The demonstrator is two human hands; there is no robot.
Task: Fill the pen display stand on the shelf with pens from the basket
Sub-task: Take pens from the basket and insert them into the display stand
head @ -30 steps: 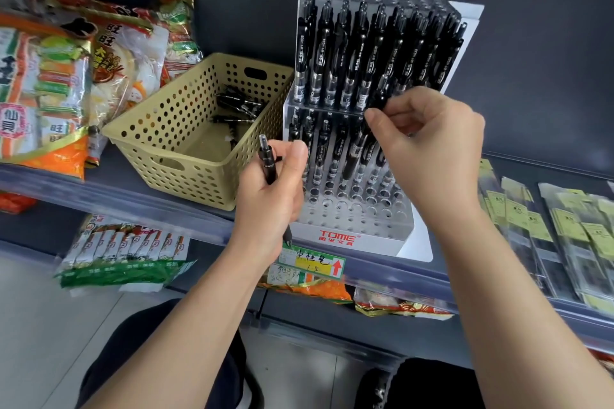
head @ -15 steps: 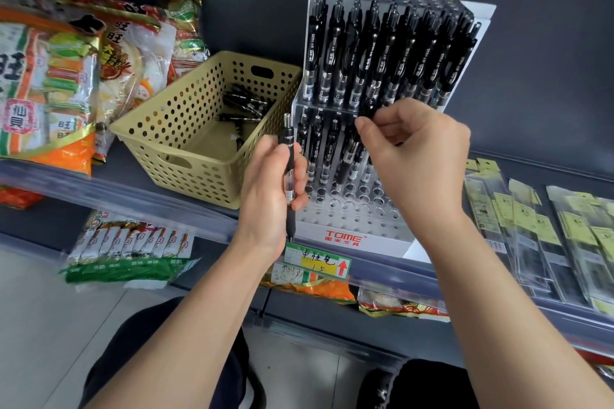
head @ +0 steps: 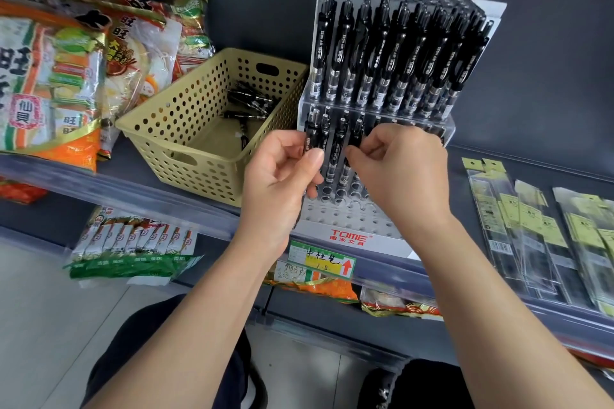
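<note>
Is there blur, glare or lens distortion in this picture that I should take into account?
Head view: light is even, no hard shadows; the wide lens bows the shelf edge; the snack bags at the left look soft; the clear pen display stand shows only faint sheen.

Left hand (head: pixel 282 183), right hand (head: pixel 403 176) — bare to the elbow, short nails, dark clothing (head: pixel 149 359) below

basket (head: pixel 186 156) left of stand (head: pixel 349 229), touching | both on shelf (head: pixel 498 156) | pens (head: pixel 249 103) in basket, perhaps five
</note>
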